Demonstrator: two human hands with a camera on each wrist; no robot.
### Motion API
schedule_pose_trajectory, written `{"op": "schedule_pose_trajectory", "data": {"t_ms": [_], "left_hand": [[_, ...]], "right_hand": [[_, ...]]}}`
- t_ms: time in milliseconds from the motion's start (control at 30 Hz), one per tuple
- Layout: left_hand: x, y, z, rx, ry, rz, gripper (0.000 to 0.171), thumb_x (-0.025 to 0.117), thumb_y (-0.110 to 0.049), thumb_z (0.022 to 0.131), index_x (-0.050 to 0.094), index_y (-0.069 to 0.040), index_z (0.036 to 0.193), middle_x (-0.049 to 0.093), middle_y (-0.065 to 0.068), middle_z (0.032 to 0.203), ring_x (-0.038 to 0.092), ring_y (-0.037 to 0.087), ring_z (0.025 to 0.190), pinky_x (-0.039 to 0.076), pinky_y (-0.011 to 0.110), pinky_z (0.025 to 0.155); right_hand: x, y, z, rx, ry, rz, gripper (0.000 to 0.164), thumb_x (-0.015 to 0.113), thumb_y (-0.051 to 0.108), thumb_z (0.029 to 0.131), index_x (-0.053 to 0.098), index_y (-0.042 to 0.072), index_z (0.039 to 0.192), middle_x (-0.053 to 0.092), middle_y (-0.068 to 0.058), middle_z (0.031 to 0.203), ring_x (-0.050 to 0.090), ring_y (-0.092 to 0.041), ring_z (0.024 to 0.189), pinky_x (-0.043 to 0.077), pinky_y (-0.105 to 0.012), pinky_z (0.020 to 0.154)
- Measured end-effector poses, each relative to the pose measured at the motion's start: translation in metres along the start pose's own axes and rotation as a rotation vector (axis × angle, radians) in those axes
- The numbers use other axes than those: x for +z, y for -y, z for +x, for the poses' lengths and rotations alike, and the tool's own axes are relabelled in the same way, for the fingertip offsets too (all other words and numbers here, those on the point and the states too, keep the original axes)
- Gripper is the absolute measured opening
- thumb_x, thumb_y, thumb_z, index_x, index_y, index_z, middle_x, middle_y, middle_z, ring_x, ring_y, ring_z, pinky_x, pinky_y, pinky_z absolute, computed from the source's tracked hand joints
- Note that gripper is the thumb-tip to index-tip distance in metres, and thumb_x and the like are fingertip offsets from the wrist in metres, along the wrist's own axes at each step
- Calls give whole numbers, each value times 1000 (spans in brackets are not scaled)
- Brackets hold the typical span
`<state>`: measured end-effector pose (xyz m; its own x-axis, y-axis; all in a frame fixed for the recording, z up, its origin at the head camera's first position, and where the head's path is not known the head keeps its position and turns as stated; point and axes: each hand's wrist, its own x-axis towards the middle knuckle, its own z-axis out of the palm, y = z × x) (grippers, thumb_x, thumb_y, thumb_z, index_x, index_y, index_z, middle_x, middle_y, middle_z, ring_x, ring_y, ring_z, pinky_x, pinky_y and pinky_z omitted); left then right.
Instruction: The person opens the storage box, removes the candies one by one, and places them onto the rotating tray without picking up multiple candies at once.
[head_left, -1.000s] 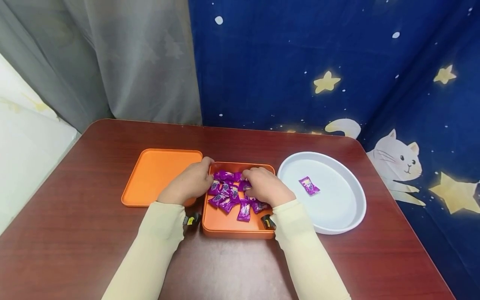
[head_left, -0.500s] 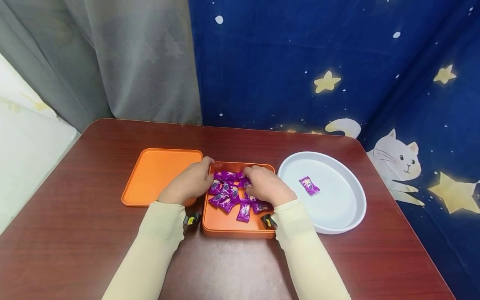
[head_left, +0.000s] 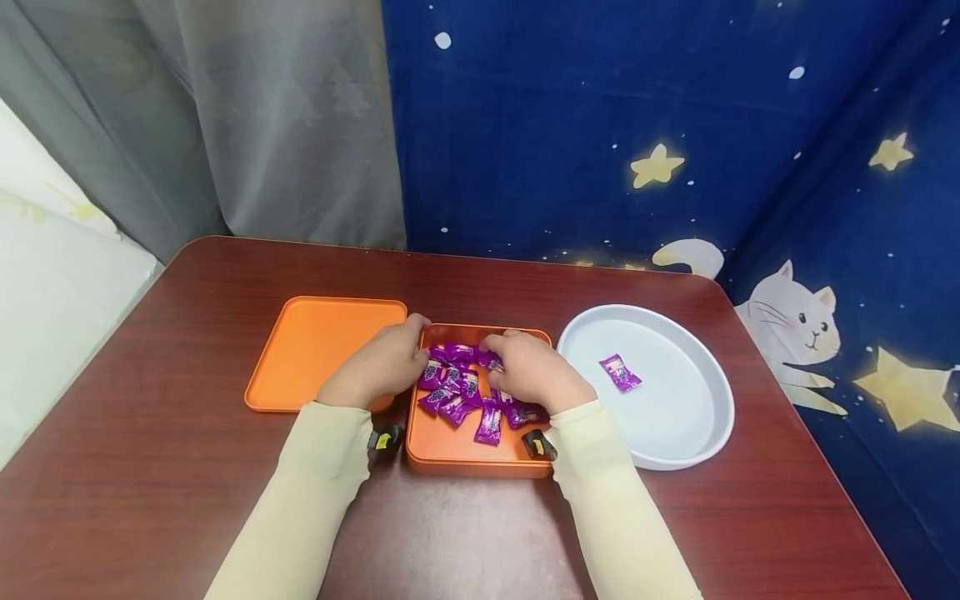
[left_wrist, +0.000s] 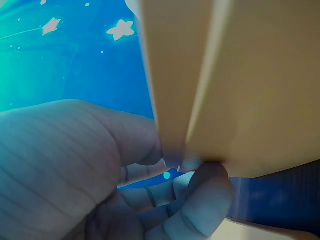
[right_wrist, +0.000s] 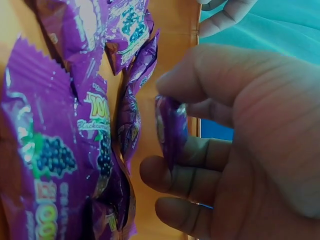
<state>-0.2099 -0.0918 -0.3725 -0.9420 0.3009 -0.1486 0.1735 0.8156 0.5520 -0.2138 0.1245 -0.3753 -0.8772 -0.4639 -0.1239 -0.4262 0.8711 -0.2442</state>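
In the head view, an orange box (head_left: 450, 443) lies open with several purple wrapped candies (head_left: 453, 379) in it. My left hand (head_left: 378, 362) grips the box's left side; the left wrist view shows thumb and fingers pinching the edge of its wall (left_wrist: 250, 90). Over the right part of the box is my right hand (head_left: 536, 371). Close up in the right wrist view, its thumb and fingers pinch one wrapped candy (right_wrist: 171, 127), while other candies (right_wrist: 50, 145) with blackcurrant pictures lie beside it.
A round white tray (head_left: 678, 446) stands to the right of the box, with a single purple candy (head_left: 620, 372) in it. On the left lies a flat orange lid (head_left: 307, 342). The brown table (head_left: 465, 542) ends at a blue curtain (head_left: 525, 125) and a grey curtain (head_left: 292, 125).
My right hand's fingers have shifted slightly among the candies, and the candies near them have moved a little. The left hand keeps its hold on the box.
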Motion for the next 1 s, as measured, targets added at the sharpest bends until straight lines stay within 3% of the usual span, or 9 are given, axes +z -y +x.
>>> {"op": "schedule_pose_trajectory", "data": {"t_ms": [500, 700, 1000], "left_hand": [[0, -1, 1, -19, 2, 6, 48, 52, -19, 93, 35, -4, 136, 61, 16, 111, 56, 27, 99, 45, 51, 97], [1, -1, 1, -14, 1, -3, 48, 51, -19, 94, 35, -4, 136, 59, 17, 116, 56, 27, 103, 45, 51, 98], [0, -1, 1, -17, 6, -10, 48, 51, -18, 94, 34, -3, 136, 60, 16, 113, 56, 27, 101, 45, 51, 98]], "right_hand": [[-2, 0, -2, 42, -37, 75, 47, 69, 23, 81, 55, 11, 124, 58, -4, 111, 56, -16, 95, 51, -39, 91], [-5, 1, -3, 24, -44, 65, 39, 69, 19, 82, 58, 11, 118, 58, -3, 104, 55, -14, 86, 53, -35, 87], [-10, 2, -6, 4, -63, 58, 35, 68, 16, 82, 59, 13, 116, 59, -2, 104, 55, -15, 88, 53, -36, 87]]}}
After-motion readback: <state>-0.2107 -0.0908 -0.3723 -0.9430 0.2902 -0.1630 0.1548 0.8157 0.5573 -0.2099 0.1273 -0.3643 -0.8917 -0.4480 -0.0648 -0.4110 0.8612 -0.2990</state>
